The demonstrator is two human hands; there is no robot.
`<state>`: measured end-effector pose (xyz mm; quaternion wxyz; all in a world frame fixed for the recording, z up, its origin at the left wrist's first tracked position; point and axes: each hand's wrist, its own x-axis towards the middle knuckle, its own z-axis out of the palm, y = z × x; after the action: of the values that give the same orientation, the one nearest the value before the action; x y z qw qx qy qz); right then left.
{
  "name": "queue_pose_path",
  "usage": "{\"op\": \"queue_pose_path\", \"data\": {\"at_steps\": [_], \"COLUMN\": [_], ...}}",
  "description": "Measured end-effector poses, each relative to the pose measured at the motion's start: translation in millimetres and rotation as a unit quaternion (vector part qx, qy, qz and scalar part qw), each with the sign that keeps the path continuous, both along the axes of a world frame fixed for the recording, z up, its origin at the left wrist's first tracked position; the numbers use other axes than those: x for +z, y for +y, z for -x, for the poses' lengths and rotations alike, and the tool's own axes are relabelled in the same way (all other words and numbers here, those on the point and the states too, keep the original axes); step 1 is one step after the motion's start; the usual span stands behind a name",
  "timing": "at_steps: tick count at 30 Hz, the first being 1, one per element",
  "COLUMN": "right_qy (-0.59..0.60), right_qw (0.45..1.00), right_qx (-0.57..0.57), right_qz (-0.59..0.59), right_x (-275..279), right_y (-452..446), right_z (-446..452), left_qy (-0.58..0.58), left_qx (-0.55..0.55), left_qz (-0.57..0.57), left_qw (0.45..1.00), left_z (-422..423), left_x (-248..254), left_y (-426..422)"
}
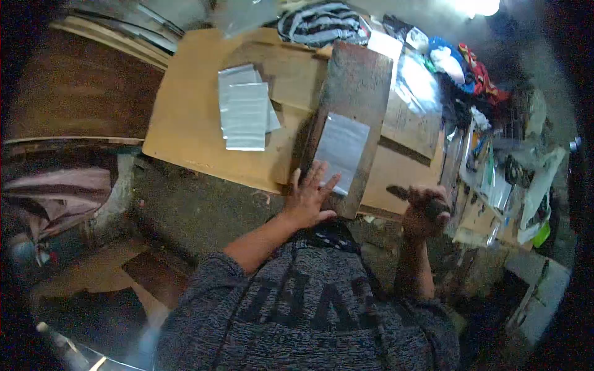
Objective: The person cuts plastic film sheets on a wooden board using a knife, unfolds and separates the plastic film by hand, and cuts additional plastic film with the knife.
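Observation:
My left hand (311, 196) lies with its fingers spread over the lower end of a clear plastic packet (342, 148). That packet rests on a dark, worn wooden board (357, 77), which slants across the work surface. To the right, my right hand (426, 211) is closed around a dark tool (398, 191) whose tip points left; its exact kind is hard to make out. Farther left, a few similar flat plastic packets (246, 117) overlap on the tan sheet (185, 117).
A striped black-and-white cloth bundle (323, 25) sits at the back. Plastic bags and coloured cloths (455, 65) crowd the right back. A pinkish cloth (62, 198) hangs at the left. White board (538, 290) stands at the lower right.

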<state>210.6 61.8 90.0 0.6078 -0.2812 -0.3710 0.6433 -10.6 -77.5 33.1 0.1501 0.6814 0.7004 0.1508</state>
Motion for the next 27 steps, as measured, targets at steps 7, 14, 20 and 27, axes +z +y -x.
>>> {"op": "queue_pose_path", "data": {"at_steps": [7,14,20,27], "right_qy": [-0.006,-0.019,-0.039,-0.086], "right_qw": [0.996,0.994,0.994,0.984], "right_qx": [0.042,0.028,-0.001,-0.048], "right_qz": [-0.074,-0.106,-0.107,-0.146], "right_x": [3,22,36,36], "right_y": [10,11,9,0], "right_z": [-28,-17,-12,-28], "left_qy": [0.141,0.122,0.076,-0.271], "left_qx": [-0.090,-0.128,-0.164,0.136], "left_qz": [-0.027,-0.132,-0.155,-0.277], "left_qw": [0.986,0.975,0.971,0.912], "left_z": [0,5,11,48], "left_x": [-27,-6,-28,52], "left_y": [-25,-18,-18,23]}}
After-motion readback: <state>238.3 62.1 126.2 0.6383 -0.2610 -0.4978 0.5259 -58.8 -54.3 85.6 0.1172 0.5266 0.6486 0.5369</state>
